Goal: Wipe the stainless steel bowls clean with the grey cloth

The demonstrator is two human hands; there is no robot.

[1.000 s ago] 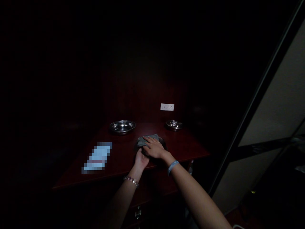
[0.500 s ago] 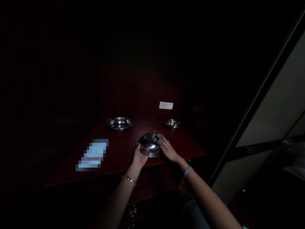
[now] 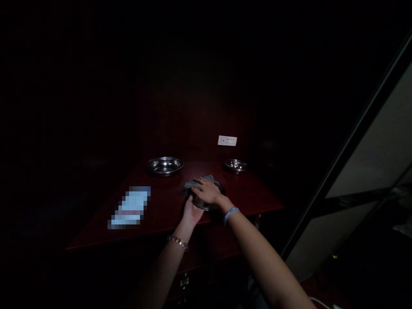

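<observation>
A shiny metal bowl (image 3: 221, 187), held bottom up just above the table's front edge, is largely covered by my right hand. Gripping its rim from the near left side is my left hand (image 3: 192, 214), thumb on the metal and fingers hidden underneath. My right hand (image 3: 206, 192) lies across the bowl's bottom with a grey cloth (image 3: 192, 185) under its fingers, pressed against the metal. Part of the cloth sticks out past the fingertips on the left and far side.
On the dark red table (image 3: 167, 201), a wide metal bowl (image 3: 165, 166) stands at the back left and a smaller metal bowl (image 3: 236, 166) at the back right. A blurred light-blue item (image 3: 131, 208) lies on the left. A white socket plate (image 3: 227, 140) is on the back wall.
My right hand has swept the cloth leftward from the bowl's right side across its bottom. The left hand keeps its grip on the rim. The whole view has shifted slightly.
</observation>
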